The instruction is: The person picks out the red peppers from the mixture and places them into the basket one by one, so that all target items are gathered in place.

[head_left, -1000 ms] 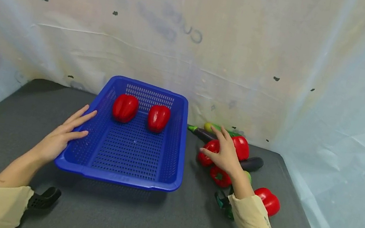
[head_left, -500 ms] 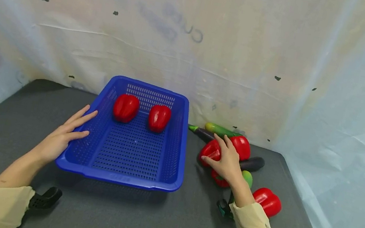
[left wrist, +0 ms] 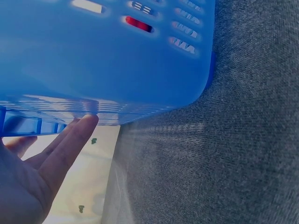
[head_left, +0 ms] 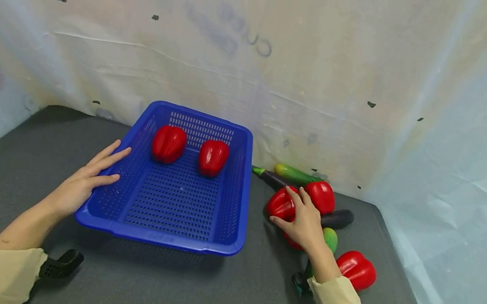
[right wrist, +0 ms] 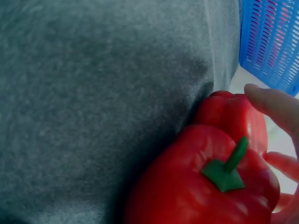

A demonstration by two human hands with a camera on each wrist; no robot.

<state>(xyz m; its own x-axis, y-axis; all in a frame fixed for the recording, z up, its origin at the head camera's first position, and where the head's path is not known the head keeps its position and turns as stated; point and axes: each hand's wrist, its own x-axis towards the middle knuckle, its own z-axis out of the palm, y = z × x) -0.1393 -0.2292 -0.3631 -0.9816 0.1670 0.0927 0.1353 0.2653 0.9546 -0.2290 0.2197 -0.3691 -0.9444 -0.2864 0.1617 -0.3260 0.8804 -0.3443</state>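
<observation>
My left hand (head_left: 79,188) rests with extended fingers against the left side of a blue plastic basket (head_left: 158,238). In the left wrist view its fingertips touch the basket wall (left wrist: 117,74). Two red bell peppers, one to the left (head_left: 169,144) and one to the right (head_left: 212,158), lie in the basket's far part. Right of the basket, my right hand (head_left: 306,227) holds a red bell pepper (head_left: 280,203) between thumb and fingers, still on the table. Nearer the right wrist camera sits another red bell pepper (right wrist: 196,182) with a green stem; the hand mostly covers it from above.
Around the right hand lie a further red bell pepper (head_left: 320,196), two eggplants, one dark-ended (head_left: 338,219) and one green-capped (head_left: 270,178), a cucumber (head_left: 295,175) and a green item (head_left: 330,239). Another red pepper (head_left: 357,270) lies nearer. Plastic sheeting (head_left: 260,57) borders the grey table (head_left: 178,298).
The right hand has come down from above the pile and drawn slightly nearer, its thumb and fingers now closing around the red bell pepper. The left hand and basket stay put.
</observation>
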